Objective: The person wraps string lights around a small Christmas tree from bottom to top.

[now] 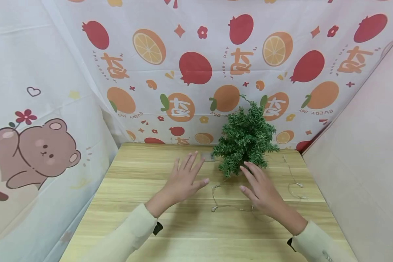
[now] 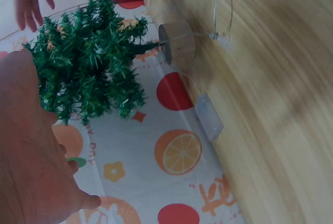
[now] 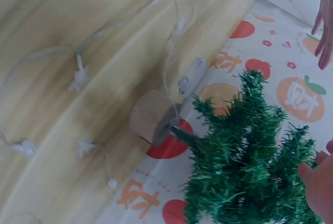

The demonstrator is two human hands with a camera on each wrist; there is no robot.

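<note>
Both wrist views show me the round wooden base of the small green tree, which the head view keeps behind the branches; there the tree stands right of centre, near the far edge of the table. The small clear box is plain right of centre in the left wrist view, yet only a pale patch just past my left fingertips in the head view. Part of the string lights runs out of sight beneath my right hand in the head view, and the right wrist view cuts off both my hands at its right edge. My left hand, near the centre of the head view, has its fingers straight and spread, thumb out, holding nothing. My right fingers are loosely extended, thumb apart, also holding nothing, their tips at the lower branches; I cannot tell whether they touch
</note>
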